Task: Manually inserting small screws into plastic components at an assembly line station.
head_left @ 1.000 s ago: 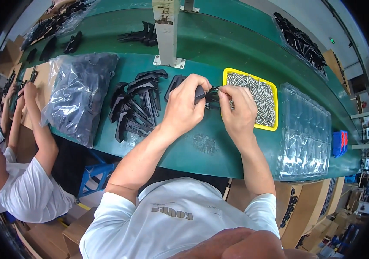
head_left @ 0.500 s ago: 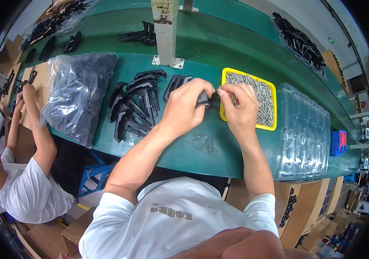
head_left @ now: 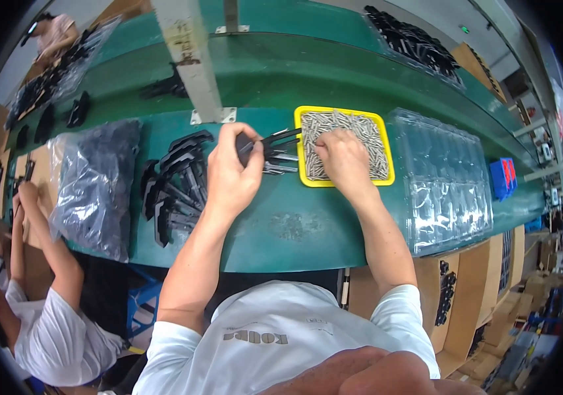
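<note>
My left hand (head_left: 232, 174) is closed around a black plastic part (head_left: 246, 149), its thumb and fingers on the wide end. The part's narrow end points right toward the yellow tray (head_left: 304, 172), which is filled with small silver metal pins (head_left: 372, 141). Inside that tray, my right hand (head_left: 346, 161) has its thumb and fingers drawn together among the pins. Whatever sits between those fingertips is hidden. To the left of my left hand lies a pile of similar angled black parts (head_left: 179, 174). More black parts (head_left: 281, 164) lie between my left hand and the tray.
A clear plastic bag of dark parts (head_left: 97, 187) lies at the left. Right of the tray are clear molded plastic trays (head_left: 446, 184) and a blue bin (head_left: 503, 178). A white metal post (head_left: 190, 62) rises behind. A co-worker (head_left: 57, 309) sits at the left.
My hands have separated: the right one has gone down into the pins, while the left keeps the black part. The view has shifted, moving the tray left in the picture.
</note>
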